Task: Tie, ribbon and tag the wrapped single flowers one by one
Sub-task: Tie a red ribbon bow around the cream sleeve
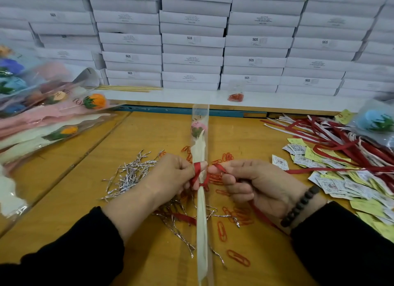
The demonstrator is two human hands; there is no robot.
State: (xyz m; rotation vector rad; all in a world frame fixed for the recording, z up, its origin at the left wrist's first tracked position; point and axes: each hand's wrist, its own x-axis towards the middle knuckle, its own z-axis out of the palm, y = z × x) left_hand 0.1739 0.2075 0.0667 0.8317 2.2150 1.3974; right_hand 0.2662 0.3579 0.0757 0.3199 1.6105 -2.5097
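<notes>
A single wrapped flower (pixel 199 134), pink bud in clear and cream wrap, stands nearly upright at the centre of the wooden table (pixel 136 140). A red ribbon (pixel 197 168) is wound round its stem. My left hand (pixel 170 174) grips the stem and pinches the ribbon against it. My right hand (pixel 251 183) pinches the ribbon's other part beside the stem, and the tail runs under that palm toward my wrist. Silver twist ties (pixel 130 172) lie to the left. Paper tags (pixel 332 174) and loose red ribbons (pixel 332 134) lie to the right.
Wrapped flowers (pixel 53 115) are piled at the left, and a blue one (pixel 375 121) lies at the far right. Red paper clips (pixel 234 213) are scattered under my hands, with a bag of them (pixel 235 96) on the white ledge. Stacked white boxes (pixel 191 40) fill the back.
</notes>
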